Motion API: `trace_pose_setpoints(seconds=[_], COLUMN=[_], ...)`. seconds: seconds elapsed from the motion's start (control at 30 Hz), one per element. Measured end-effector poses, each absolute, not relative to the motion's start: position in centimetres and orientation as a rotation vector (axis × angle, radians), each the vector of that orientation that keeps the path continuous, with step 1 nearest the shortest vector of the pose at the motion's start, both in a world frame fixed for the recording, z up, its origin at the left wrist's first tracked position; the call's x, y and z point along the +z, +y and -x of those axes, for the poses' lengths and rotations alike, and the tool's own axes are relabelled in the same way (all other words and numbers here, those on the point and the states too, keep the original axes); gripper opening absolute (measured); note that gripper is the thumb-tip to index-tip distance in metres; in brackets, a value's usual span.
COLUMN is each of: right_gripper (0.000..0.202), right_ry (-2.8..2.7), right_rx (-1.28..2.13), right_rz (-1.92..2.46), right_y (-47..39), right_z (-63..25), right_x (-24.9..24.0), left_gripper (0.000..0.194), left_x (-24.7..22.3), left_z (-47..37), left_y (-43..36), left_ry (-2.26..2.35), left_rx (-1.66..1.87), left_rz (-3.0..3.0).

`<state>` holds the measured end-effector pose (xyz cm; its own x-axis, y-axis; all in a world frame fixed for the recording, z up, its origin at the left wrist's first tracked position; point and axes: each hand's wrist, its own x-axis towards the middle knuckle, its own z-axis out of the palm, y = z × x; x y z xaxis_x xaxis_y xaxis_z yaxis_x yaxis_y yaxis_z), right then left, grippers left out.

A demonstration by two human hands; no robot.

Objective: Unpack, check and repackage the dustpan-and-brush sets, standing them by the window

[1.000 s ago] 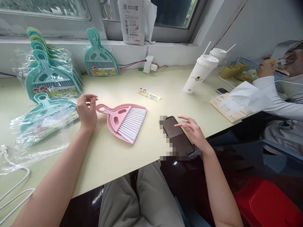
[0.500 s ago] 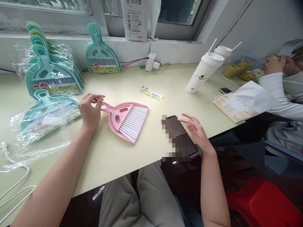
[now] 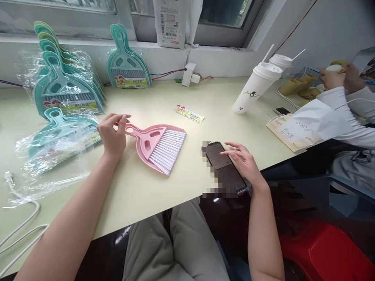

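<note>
A pink dustpan (image 3: 142, 153) with a pink, white-bristled brush (image 3: 168, 148) nested in it lies on the pale table. My left hand (image 3: 113, 134) is closed at the handle end, thumb and fingers together around its tip. My right hand (image 3: 241, 160) hovers over a dark phone (image 3: 227, 168) near the table's front edge, fingers spread and holding nothing, one fingertip over the screen. Behind the pink set lies a printed label strip (image 3: 189, 114). Left of my left hand, a teal set in clear plastic (image 3: 64, 134) lies flat.
Wrapped teal and green sets (image 3: 68, 88) stand at back left, another teal pair (image 3: 129, 64) against the wall. White cups (image 3: 258, 86) and a tissue pack (image 3: 293, 130) are on the right. A person's hands (image 3: 334, 78) work beyond. A white cable (image 3: 36, 207) lies front left.
My right index finger has shifted down over the phone screen, and the other fingers have bent slightly. The other person's hands have moved and show a pale round object. The view has shifted slightly.
</note>
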<state>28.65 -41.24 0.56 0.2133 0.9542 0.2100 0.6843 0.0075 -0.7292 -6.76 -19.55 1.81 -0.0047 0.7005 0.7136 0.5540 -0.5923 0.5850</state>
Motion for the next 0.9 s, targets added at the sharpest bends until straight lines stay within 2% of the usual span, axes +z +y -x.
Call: trace_pose_setpoints(seconds=[0.47, 0.9], right_gripper=[0.042, 0.058], right_ry=[-1.545, -1.348], right_rx=[0.498, 0.460], right_rz=[1.699, 1.647], right_y=[-41.66, -41.68], right_z=[-28.68, -28.48], right_x=[0.88, 0.67], left_gripper=[0.025, 0.024], left_x=[1.75, 1.52], left_z=[6.84, 7.11], left_y=[-19.49, -19.14], left_ry=[1.391, 1.389], left_rx=[1.582, 1.555], left_rz=[-2.162, -2.160])
